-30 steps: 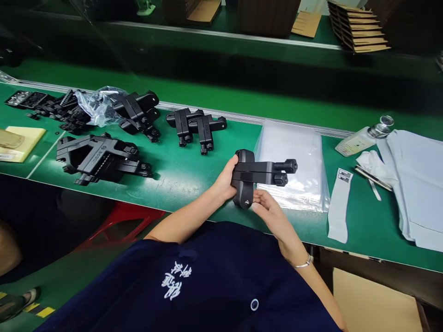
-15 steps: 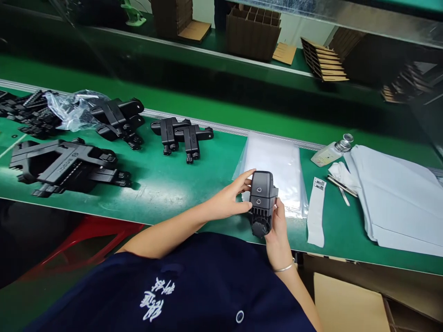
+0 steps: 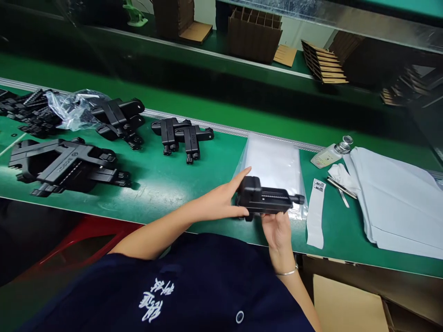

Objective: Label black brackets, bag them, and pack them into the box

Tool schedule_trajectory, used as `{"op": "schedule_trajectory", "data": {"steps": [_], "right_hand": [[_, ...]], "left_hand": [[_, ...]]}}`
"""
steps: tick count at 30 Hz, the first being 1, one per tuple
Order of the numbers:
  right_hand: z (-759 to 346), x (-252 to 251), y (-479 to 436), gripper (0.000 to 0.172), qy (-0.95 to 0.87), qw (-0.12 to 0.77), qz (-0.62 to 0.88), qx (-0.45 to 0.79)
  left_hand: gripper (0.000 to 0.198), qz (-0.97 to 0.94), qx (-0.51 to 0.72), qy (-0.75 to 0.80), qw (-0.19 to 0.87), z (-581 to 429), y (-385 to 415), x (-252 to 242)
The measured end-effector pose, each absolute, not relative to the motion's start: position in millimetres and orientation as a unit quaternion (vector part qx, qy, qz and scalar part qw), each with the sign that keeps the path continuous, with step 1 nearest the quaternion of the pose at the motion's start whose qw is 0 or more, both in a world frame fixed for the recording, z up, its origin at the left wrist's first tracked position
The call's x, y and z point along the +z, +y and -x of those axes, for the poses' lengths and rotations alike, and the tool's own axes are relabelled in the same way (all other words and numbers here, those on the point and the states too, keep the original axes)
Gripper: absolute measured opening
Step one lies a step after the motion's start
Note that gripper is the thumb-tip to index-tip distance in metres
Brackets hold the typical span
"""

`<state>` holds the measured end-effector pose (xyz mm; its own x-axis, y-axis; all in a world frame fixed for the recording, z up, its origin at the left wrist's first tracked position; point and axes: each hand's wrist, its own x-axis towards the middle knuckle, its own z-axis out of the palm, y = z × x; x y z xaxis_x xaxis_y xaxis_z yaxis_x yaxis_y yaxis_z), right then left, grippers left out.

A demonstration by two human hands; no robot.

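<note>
A black plastic bracket-like device (image 3: 273,199) with a ruled scale along its side and a knob at its right end is held over the front of the bench. My left hand (image 3: 221,198) grips its blocky left end, thumb on the near side and index finger along the far side. Beneath its middle, my right hand (image 3: 277,230) supports it with bent fingers, the tips partly hidden. Directly behind lies a stack of clear plastic bags (image 3: 273,161), partly covered by the device.
Similar black devices (image 3: 69,163) lie at the left, with a smaller pair (image 3: 182,133) nearer the middle. On the right are a white paper strip (image 3: 315,216), tweezers (image 3: 341,188), a bottle (image 3: 330,152) and white sheets (image 3: 398,198). Cardboard dividers (image 3: 254,34) stand on the back shelf.
The device has turned from end-on to lengthwise, its knob now pointing right. My left hand has shifted slightly left, and my right hand has moved lower beneath the device.
</note>
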<state>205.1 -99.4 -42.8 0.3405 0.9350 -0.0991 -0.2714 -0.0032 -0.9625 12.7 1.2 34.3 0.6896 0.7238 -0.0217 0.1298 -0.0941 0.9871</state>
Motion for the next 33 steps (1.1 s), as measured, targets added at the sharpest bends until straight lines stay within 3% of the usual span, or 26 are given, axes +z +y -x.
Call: {"op": "schedule_trajectory", "data": {"steps": [5, 8, 11, 14, 17, 19, 27, 33], "right_hand": [[-214.9, -37.3, -106.3, 0.08, -0.334, 0.649, 0.472, 0.495], [-220.1, -34.5, -106.9, 0.089, -0.348, 0.63, 0.496, 0.486], [-226.5, -30.4, -104.7, 0.074, -0.362, 0.622, 0.516, 0.465], [-228.9, -26.1, -100.8, 0.05, -0.372, 0.627, 0.513, 0.453], [-226.0, -25.1, -97.0, 0.051, -0.359, 0.636, 0.512, 0.452], [-223.7, -26.3, -95.3, 0.053, -0.351, 0.635, 0.518, 0.453], [-217.7, -18.9, -100.4, 0.051, -0.418, 0.607, 0.557, 0.382], [-188.9, 3.3, -110.4, 0.042, -0.607, 0.458, 0.607, 0.23]], "left_hand": [[0.096, -0.683, 0.26, 0.328, 0.599, 1.3, -2.7, 31.4], [0.105, -0.603, 0.277, 0.321, 0.676, 2.0, -2.5, 30.0], [0.108, -0.479, 0.292, 0.3, 0.772, 0.1, -1.4, 22.1], [0.082, -0.365, 0.257, 0.315, 0.837, -3.3, -2.8, 7.0], [0.056, -0.257, 0.213, 0.325, 0.885, -8.0, -7.8, -6.1], [0.048, -0.205, 0.197, 0.332, 0.9, -10.4, -11.2, -10.0], [0.046, -0.183, 0.167, 0.34, 0.907, -7.2, -2.4, -11.2], [0.053, -0.17, 0.164, 0.348, 0.907, -21.9, 15.8, -24.6]]}}
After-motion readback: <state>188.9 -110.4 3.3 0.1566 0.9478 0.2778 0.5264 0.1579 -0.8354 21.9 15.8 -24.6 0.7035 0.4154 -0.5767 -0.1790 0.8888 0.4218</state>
